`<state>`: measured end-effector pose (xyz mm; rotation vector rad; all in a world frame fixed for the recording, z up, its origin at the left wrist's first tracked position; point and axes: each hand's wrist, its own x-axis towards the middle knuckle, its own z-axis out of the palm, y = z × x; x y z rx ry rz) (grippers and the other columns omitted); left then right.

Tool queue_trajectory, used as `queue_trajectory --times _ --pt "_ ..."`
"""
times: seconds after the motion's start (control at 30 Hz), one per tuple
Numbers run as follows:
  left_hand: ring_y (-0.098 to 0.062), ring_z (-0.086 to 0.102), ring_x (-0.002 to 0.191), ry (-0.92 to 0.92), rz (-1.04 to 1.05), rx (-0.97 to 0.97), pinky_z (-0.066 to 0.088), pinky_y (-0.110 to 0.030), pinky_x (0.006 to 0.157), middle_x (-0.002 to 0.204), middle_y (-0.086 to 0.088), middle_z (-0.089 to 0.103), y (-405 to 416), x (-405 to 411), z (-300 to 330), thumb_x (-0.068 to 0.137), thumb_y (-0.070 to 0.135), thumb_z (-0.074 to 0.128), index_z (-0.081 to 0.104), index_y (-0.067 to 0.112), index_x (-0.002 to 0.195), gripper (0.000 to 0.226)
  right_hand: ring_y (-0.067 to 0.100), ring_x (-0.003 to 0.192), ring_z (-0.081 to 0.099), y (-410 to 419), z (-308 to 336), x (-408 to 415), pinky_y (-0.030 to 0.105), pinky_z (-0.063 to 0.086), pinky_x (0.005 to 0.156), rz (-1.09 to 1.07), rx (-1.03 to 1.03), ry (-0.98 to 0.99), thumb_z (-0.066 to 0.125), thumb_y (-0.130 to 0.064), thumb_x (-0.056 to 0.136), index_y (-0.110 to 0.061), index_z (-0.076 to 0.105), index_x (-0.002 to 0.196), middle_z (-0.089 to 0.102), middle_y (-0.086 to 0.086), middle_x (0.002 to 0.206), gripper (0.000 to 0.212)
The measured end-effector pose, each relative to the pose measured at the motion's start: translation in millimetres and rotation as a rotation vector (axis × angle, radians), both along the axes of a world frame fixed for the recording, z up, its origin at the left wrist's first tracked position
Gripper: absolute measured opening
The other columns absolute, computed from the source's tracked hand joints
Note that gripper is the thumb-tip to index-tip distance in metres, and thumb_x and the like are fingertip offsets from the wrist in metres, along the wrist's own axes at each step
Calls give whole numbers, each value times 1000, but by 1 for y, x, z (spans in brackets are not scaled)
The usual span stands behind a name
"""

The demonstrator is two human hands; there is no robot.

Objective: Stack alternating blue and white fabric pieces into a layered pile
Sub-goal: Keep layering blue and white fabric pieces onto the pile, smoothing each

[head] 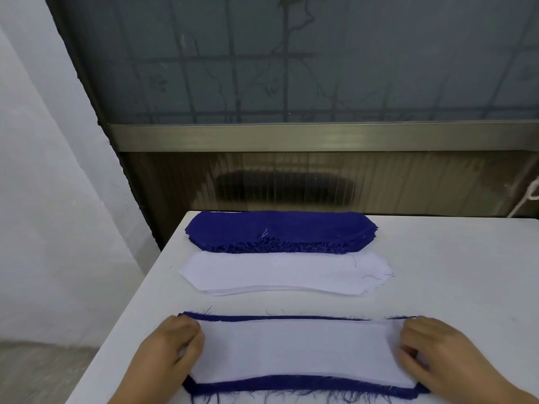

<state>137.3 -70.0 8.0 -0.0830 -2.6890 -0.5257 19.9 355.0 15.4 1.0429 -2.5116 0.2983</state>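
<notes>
At the bottom of the frame our left hand (pixel 175 348) and right hand (pixel 437 357) each rest with curled fingers on one end of a white fabric piece (pixel 297 351), which lies on a blue fabric piece (pixel 291 384) on the bench (pixel 452 272). Above it, mid-frame, lies the white stack (pixel 280 272), and just beyond that the blue stack (pixel 277 230); whether our fingers pinch the cloth or only press it, we cannot tell.
</notes>
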Motion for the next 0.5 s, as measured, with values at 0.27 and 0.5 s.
queue_trajectory --times 0.27,0.5 --pt "-6 51 75 -32 -29 -70 49 -23 68 81 11 63 52 -86 8 84 16 68 69 20 78 8 6 86 54 -53 9 -55 22 46 73 -91 -85 -253 59 -24 92 -23 62 94 58 -14 94 4" --pt "-4 44 115 -121 -151 128 30 -8 93 122 15 56 100 -150 -8 93 32 57 62 22 120 29 7 92 49 -86 -1 -91 23 44 85 -174 -160 -502 59 -28 92 -24 58 90 54 -12 96 4"
